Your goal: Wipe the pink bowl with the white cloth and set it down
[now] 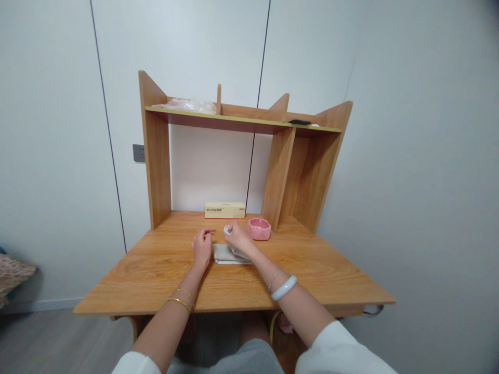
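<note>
A folded light-grey cloth or fabric pouch [225, 253] lies flat on the wooden desk [156, 275], in front of me. Above its far edge, my right hand [239, 238] pinches a small, round, white object [227, 229] whose kind is too small to make out. The right wrist and hand hide part of the cloth. At the cloth's left end, my left hand [202, 245] is held low over the desk, fingers loosely bent and apart, with nothing visible in them. A pink bowl [260, 229] with a scalloped rim stands just right of my right hand.
Behind my hands, a long cream box [225, 210] with printed text stands at the desk's back. A wooden shelf unit [284, 171] rises there, carrying a clear plastic bag [191, 105] and a flat black object [299, 122] on top. A wall socket [139, 152] sits left.
</note>
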